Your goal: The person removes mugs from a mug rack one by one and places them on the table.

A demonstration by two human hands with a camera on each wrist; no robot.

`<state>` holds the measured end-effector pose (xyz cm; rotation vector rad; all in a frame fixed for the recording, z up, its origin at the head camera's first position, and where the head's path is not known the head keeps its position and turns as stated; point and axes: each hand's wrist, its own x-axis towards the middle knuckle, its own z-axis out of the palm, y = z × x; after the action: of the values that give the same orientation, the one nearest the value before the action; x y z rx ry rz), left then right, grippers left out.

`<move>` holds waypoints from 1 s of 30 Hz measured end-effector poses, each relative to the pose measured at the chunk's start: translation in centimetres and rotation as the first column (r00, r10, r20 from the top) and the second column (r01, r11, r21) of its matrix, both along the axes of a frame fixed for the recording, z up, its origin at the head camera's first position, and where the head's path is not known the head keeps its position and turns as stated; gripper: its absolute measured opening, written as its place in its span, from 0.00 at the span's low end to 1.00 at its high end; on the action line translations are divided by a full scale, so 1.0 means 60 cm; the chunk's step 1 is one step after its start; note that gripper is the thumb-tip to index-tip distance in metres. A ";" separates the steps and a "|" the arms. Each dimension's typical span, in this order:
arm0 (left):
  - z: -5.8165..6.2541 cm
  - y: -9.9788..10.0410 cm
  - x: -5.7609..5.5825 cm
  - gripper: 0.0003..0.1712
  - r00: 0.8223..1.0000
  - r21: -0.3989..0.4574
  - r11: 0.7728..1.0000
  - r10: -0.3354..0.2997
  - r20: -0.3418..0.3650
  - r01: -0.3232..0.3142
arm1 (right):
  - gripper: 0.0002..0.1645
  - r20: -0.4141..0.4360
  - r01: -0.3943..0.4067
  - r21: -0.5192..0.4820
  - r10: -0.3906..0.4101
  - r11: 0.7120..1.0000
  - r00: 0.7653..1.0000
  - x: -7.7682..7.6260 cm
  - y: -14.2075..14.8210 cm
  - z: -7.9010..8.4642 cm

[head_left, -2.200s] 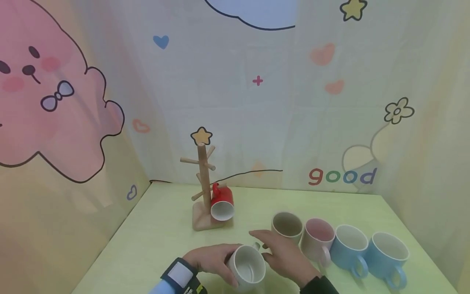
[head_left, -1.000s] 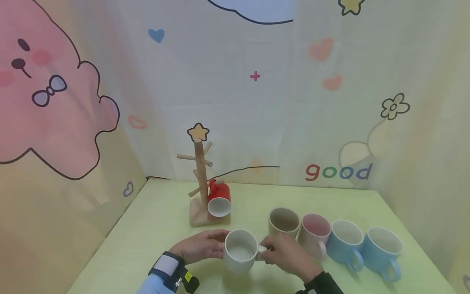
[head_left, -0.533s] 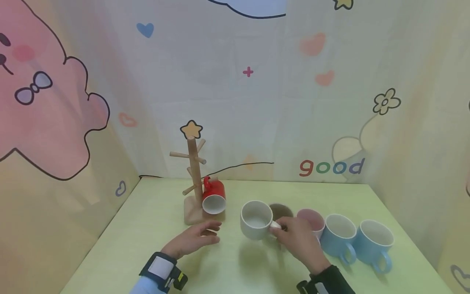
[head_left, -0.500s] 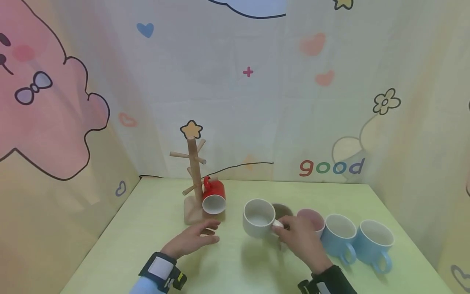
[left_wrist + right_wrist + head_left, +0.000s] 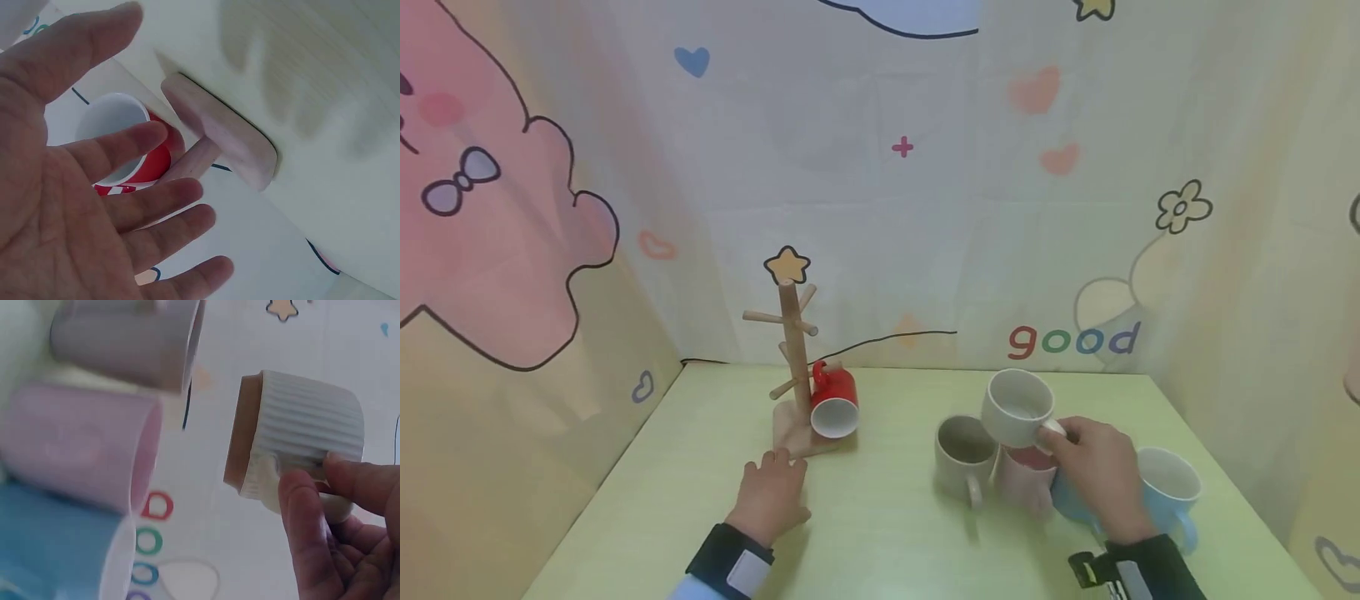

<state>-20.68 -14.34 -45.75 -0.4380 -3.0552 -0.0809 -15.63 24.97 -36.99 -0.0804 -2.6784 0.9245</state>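
A white ribbed mug (image 5: 1017,407) with a bare brown base is up in the air, its mouth facing upward. My right hand (image 5: 1101,471) pinches its handle between thumb and fingers, and the right wrist view shows the same mug (image 5: 309,422) from the side. Below and around it stand a grey-brown mug (image 5: 962,467), a pink mug (image 5: 1018,483) and blue mugs (image 5: 1165,500), partly hidden by my hand. Near the base of the wooden mug tree (image 5: 795,358), my left hand (image 5: 769,498) holds nothing, its fingers spread. A red mug (image 5: 835,400) hangs by its handle on a low peg.
The pale yellow-green table (image 5: 865,533) ends at a printed fabric backdrop (image 5: 850,167). Several other pegs stick out from the mug tree's post. In the left wrist view the tree's base (image 5: 225,131) lies beyond my fingers.
My left hand has let go of the white mug and moved left, toward the mug tree's base. My right hand has taken the mug by its handle, lifted it, and carried it right over the row.
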 end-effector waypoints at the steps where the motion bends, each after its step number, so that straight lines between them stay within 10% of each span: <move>1: 0.001 -0.002 0.003 0.33 1.000 -0.010 1.000 0.010 -0.010 -0.010 | 0.18 0.002 0.016 0.008 -0.016 1.000 1.000 0.001 0.011 0.003; 17: 0.006 -0.036 0.013 0.30 0.995 0.029 0.997 0.074 0.068 -0.077 | 0.29 -0.030 0.319 0.056 -0.318 0.946 0.948 0.022 0.205 0.014; 30: 0.000 -0.045 0.018 0.31 0.990 0.017 0.996 0.090 0.110 -0.092 | 0.27 0.094 0.407 0.085 -0.414 0.909 0.905 0.030 0.283 -0.078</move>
<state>-19.59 -17.03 -45.76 -0.3016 -3.1727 -0.1381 -13.80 41.97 -41.67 -0.6740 -2.6288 0.7150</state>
